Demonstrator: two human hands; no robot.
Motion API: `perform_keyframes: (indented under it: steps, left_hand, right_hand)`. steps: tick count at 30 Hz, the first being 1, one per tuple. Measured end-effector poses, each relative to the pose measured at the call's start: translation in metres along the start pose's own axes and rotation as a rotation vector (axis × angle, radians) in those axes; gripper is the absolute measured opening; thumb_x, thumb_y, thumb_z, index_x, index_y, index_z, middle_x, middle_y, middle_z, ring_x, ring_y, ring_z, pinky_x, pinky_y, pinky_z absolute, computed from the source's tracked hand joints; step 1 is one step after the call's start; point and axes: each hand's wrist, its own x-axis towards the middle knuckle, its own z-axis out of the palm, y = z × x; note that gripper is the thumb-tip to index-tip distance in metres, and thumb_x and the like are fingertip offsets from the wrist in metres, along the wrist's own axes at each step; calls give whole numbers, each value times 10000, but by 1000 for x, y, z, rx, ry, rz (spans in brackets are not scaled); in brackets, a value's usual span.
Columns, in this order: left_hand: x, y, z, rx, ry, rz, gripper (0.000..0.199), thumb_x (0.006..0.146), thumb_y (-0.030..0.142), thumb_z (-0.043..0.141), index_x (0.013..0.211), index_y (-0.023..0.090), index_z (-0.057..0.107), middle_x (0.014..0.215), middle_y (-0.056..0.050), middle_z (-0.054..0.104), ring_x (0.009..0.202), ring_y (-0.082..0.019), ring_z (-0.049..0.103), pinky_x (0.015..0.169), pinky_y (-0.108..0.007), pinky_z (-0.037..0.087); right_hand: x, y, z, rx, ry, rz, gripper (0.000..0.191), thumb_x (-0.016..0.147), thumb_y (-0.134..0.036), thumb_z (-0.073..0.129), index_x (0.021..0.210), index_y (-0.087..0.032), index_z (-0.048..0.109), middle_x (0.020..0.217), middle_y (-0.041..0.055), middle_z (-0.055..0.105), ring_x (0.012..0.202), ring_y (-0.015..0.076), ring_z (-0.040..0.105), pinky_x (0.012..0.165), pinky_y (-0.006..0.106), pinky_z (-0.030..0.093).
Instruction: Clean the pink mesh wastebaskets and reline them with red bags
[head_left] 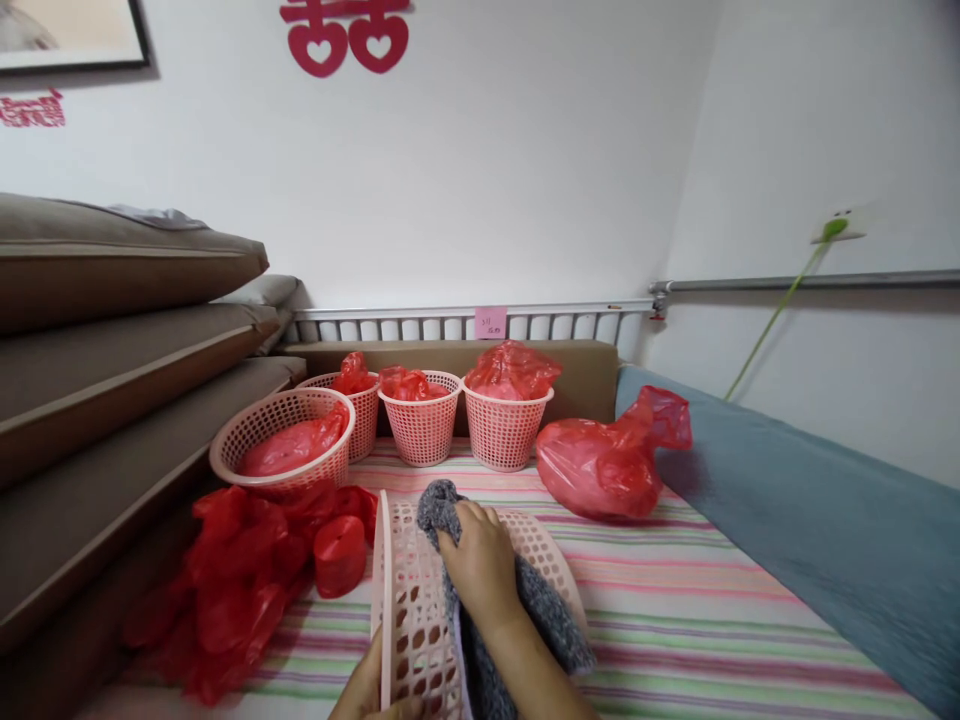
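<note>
A pale pink plastic basket [424, 625] with a lattice of holes lies tipped on its side on the striped sheet, its rim toward the left. My left hand [367, 688] grips that rim low in the picture, thumb showing inside the holes. Bunched in my right hand [481, 562] is a grey cloth [551, 607], pressed against the basket's side. Part of the cloth hangs down under my right forearm. Close by on the left lie a roll of red plastic bags [340, 556] and a loose heap of red plastic bags [236, 580].
Several pink baskets [422, 430] with red bags in them stand toward the back. A filled, knotted red bag [600, 468] sits to the right. Stacked cushions [112, 370] rise on the left. A blue-grey padded edge [757, 490] borders the striped sheet [697, 600] on the right.
</note>
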Motion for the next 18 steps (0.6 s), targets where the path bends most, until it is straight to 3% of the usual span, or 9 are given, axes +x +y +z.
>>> perform_keyframes:
  steps: [6,9,13,16,18]
  left_hand:
    - [20,49,51,90,133,90,653,610,168,711,1235,116,527,986,-142,730,825,-281,696,751,-364,512]
    - [25,58,63,60,54,91,602,602,119,700,1186,113,553,987,-139,728,800,-261,697,731,-345,512]
    - [30,41,56,19,-98,149,560,648,113,708,1186,131,555,1100,-141,694,937,-259,669,843,-349,489]
    - [34,27,43,41,-84,153,582,659,102,698,1213,161,534,1120,-121,690,976,-265,657,861,-361,486]
    - [37,22,36,59,-56,158,586,663,100,685,1222,177,529,1143,-108,683,1019,-271,642,904,-374,469]
  right_hand:
    - [-23,12,-2,0,65,-65,266,762,-171,592,1020,-137,644,1087,97,650,1044,268,532,940,384,403]
    - [-36,26,-6,11,166,-119,306,759,-159,574,1058,-121,628,1100,110,643,1061,265,523,964,403,400]
    - [-44,39,-6,25,211,-131,314,752,-161,567,1060,-140,622,1109,105,636,1070,268,513,970,424,399]
    - [-43,38,-2,76,156,-86,371,747,-126,549,1113,-162,599,1103,84,635,1060,254,516,959,410,404]
    - [-41,34,2,118,118,-65,511,739,-105,541,1244,-179,520,1135,67,622,1059,240,511,956,393,402]
